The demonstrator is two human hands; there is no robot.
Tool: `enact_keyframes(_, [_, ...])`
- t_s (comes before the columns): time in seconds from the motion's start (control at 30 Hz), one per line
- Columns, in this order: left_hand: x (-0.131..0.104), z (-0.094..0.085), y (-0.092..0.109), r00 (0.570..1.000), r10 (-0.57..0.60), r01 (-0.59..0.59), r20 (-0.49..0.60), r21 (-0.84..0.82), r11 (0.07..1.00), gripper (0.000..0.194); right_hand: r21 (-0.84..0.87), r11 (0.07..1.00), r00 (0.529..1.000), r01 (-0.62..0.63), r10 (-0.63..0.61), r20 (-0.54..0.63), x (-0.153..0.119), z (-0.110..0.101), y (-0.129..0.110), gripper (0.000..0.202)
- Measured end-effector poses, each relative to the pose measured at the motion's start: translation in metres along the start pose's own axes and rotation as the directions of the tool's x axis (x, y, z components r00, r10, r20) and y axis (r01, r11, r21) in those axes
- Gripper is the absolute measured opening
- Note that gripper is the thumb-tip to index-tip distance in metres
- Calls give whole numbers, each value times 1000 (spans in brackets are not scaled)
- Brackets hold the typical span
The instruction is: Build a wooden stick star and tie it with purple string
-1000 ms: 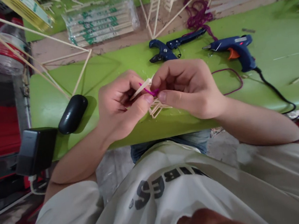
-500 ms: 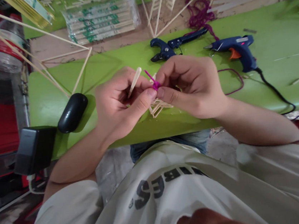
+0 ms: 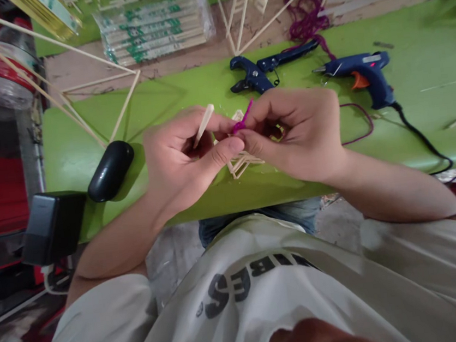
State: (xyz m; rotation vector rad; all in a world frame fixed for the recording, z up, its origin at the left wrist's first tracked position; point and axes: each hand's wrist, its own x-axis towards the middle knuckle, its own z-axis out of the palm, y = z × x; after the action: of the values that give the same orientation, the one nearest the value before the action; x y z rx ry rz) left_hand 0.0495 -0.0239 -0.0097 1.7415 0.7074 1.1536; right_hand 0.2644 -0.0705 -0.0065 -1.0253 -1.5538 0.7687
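Between my fingertips is a small loop or knot of magenta yarn [image 3: 239, 126], its short free end pointing up and to the right. My left hand [image 3: 193, 155] pinches the yarn with thumb and forefinger. A pale wooden stick [image 3: 203, 125] also pokes up out of its curled fingers. My right hand [image 3: 298, 133] closes on the same yarn from the other side, thumb against finger. Beneath both hands a small frame of thin wooden sticks [image 3: 239, 165] lies on the green table [image 3: 178, 91], partly hidden by them.
Beyond my hands lie a blue cutter [image 3: 254, 74], a blue glue gun [image 3: 365, 70] with its cord, and a tangle of purple yarn [image 3: 305, 19]. A black oval case [image 3: 111, 170] sits at left by a large stick frame [image 3: 124, 106]. Bagged sticks [image 3: 154, 31] lie farther back.
The yarn's free end has swung from pointing up-left to pointing up-right. My right hand has shifted slightly right, and the fingertips have turned a little around the yarn.
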Motion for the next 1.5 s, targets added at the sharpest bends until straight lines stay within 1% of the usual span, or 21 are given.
enact_keyframes(0.07, [0,2,1,999,-46,45,-7,-31,998,46,-17,1000,1000,18,-18,2,0,0,1,31])
enact_keyframes(0.17, [1,2,2,997,-80,80,-5,-62,995,52,-22,1000,998,15,-13,65,1,0,2,33])
enact_keyframes(0.23, [2,3,2,996,-89,89,-2,-61,994,54,-11,1000,994,4,-3,113,2,0,2,31])
enact_keyframes(0.33, [2,3,3,996,-87,87,-3,-56,995,56,27,1000,988,5,-10,153,3,1,1,26])
enact_keyframes(0.4, [2,2,3,997,-75,74,-9,-58,996,54,73,997,986,15,-27,165,3,1,1,20])
enact_keyframes(0.47, [3,2,1,998,-55,55,-2,-68,996,48,112,994,984,15,-34,174,2,1,0,15])
enact_keyframes(0.53, [3,2,-1,1000,-7,7,3,-102,995,40,124,992,982,-2,-21,188,2,0,0,14])
enact_keyframes(0.6, [4,2,-3,1000,27,-28,-14,-125,992,35,122,992,979,-26,1,202,2,-1,-1,14])
enact_keyframes(0.77, [4,4,-2,999,-7,2,-51,-108,994,36,116,993,971,-7,-21,240,5,-5,-2,17])
enact_keyframes(0.83, [3,4,-1,999,-3,-4,-53,-118,993,39,92,995,964,-29,3,265,5,-6,-2,18])
enact_keyframes(0.9, [3,4,0,999,-6,-1,-51,-133,991,36,63,996,969,-61,44,243,5,-6,-1,19])
enact_keyframes(0.97, [2,4,0,999,2,-8,-49,-136,991,32,35,998,986,-44,38,159,3,-4,-1,17])
enact_keyframes(1.03, [2,5,-1,999,0,-5,-41,-119,993,34,-15,999,997,38,-37,61,0,-2,0,15])
enact_keyframes(1.07, [2,5,-2,999,6,-10,-38,-111,994,37,-46,995,996,92,-91,21,-1,-1,0,13])
enact_keyframes(1.17, [3,8,-5,997,66,-70,-44,-99,993,47,-136,967,975,215,-220,-27,-4,2,1,7])
enact_keyframes(1.23, [3,9,-7,992,112,-117,-61,-94,989,50,-164,954,964,252,-262,-43,-6,4,1,8])
enact_keyframes(1.3, [4,8,-8,993,98,-103,-60,-92,990,50,-174,952,962,253,-266,-58,-7,5,1,7])
enact_keyframes(1.4, [4,5,-7,998,36,-41,-49,-98,994,50,-191,960,973,203,-219,-68,-8,5,-2,7])
enact_keyframes(1.5, [4,3,-5,998,18,-23,-66,-79,997,52,-207,961,977,186,-204,-68,-8,5,-6,9])
